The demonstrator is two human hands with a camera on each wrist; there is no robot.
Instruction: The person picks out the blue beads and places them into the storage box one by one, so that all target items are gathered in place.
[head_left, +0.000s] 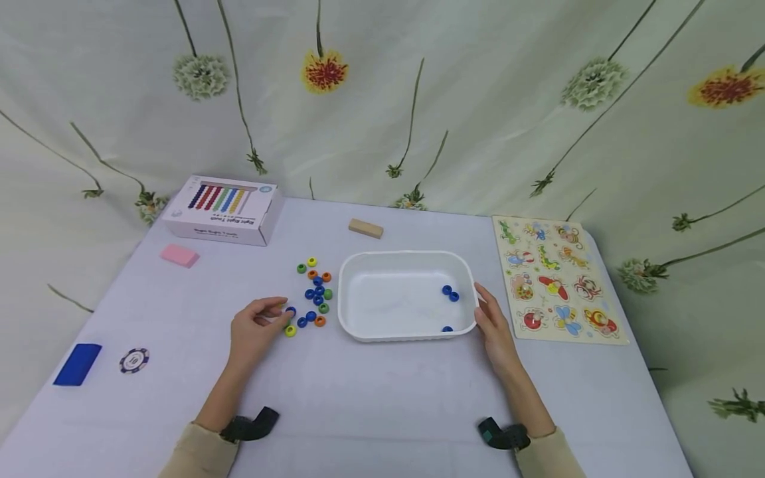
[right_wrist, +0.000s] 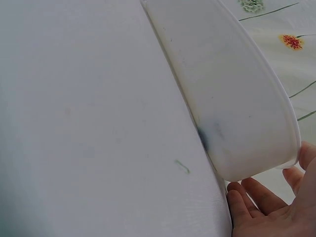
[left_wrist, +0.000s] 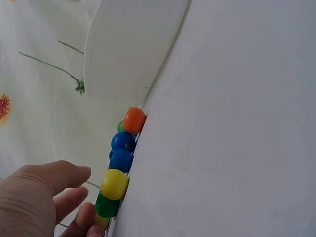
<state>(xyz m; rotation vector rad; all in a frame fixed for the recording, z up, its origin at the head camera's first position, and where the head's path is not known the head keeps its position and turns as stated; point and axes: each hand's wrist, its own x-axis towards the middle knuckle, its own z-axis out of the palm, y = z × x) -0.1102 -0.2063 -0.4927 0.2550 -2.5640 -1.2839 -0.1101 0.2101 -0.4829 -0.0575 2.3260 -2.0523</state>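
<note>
My left hand (head_left: 254, 332) is over the left side of a loose group of beads, its thumb beside a partly covered blue bead (head_left: 291, 310). In the left wrist view, thumb and fingertips are apart, with no bead visible between them. A yellow bead (left_wrist: 114, 184) and an orange bead (left_wrist: 134, 120) stand close by. My right hand (head_left: 497, 332) touches the right end of a white tray (head_left: 406, 336), fingers fairly straight along its wall. Two blue beads (head_left: 451, 293) lie together inside, and another blue bead (head_left: 447, 328) is by the front wall.
At the back stand a white box (head_left: 224, 211) and a wooden block (head_left: 366, 228). A pink block (head_left: 179, 255), blue card (head_left: 78, 364) and poker chip (head_left: 134, 360) lie left. A picture board (head_left: 558, 279) is right of the tray.
</note>
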